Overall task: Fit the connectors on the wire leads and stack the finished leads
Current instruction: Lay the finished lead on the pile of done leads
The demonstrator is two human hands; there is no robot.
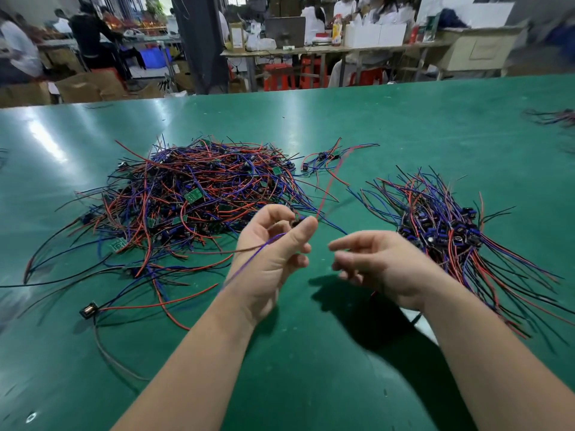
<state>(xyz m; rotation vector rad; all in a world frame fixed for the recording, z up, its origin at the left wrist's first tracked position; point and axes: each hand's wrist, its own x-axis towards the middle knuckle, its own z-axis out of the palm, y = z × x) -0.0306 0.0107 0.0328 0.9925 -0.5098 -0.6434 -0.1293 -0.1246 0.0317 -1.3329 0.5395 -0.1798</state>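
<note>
The left hand pinches a small dark connector between thumb and forefinger, above the green desk. From it a thin purple wire trails back over the wrist, and a blurred red wire runs away toward the far side. The right hand hovers just beside it, fingers loosely spread, holding nothing. A tangled pile of red, blue and black leads lies far left, and a neater stack lies on the right.

Bright, even overhead light; white glare streaks the green table at the upper left of the frame; soft dark shadows pool on it at lower centre; the right hand and the wire lead pinched in the left hand smear with motion; the room along the top is soft; the edges bow.
</note>
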